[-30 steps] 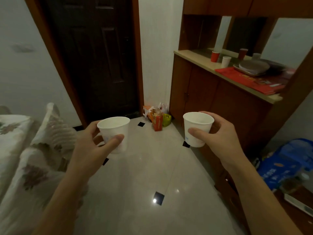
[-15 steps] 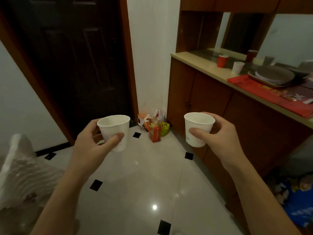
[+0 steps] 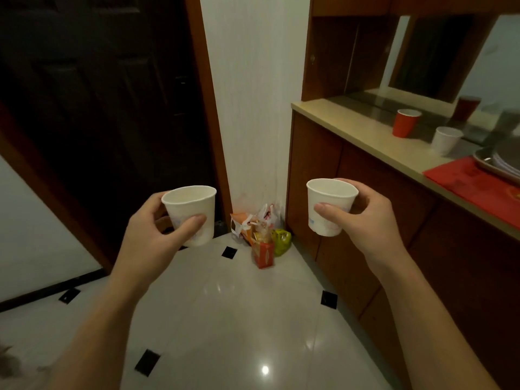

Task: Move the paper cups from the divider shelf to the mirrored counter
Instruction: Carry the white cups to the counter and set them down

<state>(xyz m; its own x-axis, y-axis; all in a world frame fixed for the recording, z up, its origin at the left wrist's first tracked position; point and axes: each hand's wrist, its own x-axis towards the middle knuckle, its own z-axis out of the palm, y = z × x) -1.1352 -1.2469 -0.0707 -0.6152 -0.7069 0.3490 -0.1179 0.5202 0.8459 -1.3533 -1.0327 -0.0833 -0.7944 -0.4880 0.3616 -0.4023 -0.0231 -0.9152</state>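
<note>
My left hand (image 3: 146, 235) grips a white paper cup (image 3: 191, 204), upright, held over the floor at centre left. My right hand (image 3: 363, 218) grips a second white paper cup (image 3: 329, 198), also upright, in front of the wooden cabinet. The mirrored counter (image 3: 351, 125) runs along the right, its beige top at about the height of the cups. On it stand a red cup (image 3: 405, 123) and another white paper cup (image 3: 446, 140) near the mirror (image 3: 450, 52).
A red mat (image 3: 475, 184) and a metal tray (image 3: 495, 161) lie on the counter's right part. Snack bags and a small red carton (image 3: 263, 235) sit on the tiled floor in the corner. A dark door (image 3: 98, 108) fills the left background.
The view has swung right and closer to the counter; the sofa cover has dropped out of sight. Both hands keep holding their cups at much the same height.
</note>
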